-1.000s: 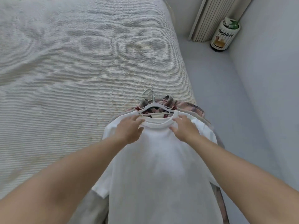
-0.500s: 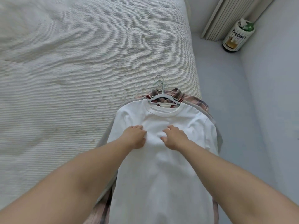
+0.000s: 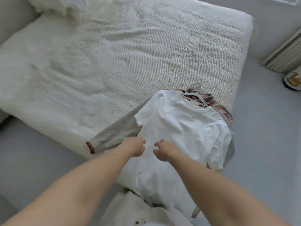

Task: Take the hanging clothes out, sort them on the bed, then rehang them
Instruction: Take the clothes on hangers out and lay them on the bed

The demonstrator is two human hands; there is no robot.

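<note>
My left hand and right hand slid from the collar down to the lower front of the white cotton t-shirt, fingers now curled.

T-shirt sits on top of the clothes pile at the bed's right edge, hangers poking out behind it, pillow far left.

Nothing readable is showing anywhere here. The round container at the right edge of the frame is carrying a label, but it is cut off and too blurred to make out.
</note>
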